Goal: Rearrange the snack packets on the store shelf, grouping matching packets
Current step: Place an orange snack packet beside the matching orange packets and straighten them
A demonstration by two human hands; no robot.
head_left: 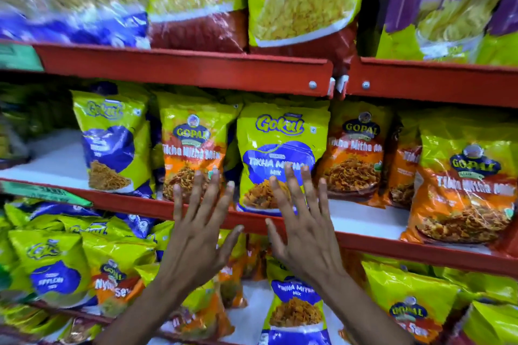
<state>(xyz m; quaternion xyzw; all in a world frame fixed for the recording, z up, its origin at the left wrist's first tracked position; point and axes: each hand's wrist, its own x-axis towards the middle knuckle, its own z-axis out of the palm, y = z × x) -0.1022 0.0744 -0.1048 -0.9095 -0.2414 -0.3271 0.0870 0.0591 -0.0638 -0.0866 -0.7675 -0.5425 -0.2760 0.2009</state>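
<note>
Red metal store shelf (196, 70), middle tier: upright glossy yellow-and-blue plastic Gokul mix packet (277, 154) between orange Gopal packets (193, 148). Left hand (196, 235) and right hand (300, 221) spread open, holding nothing. Light, crinkly, slippery; pinch both side edges.

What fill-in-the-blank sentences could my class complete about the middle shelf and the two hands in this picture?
1. The blue-and-green Gokul packet stands between two orange packets branded ____.
2. Both the left hand and the right hand are ____, holding nothing.
3. The front lip of the shelf is coloured ____.

Missing words: Gopal; open; red
</note>
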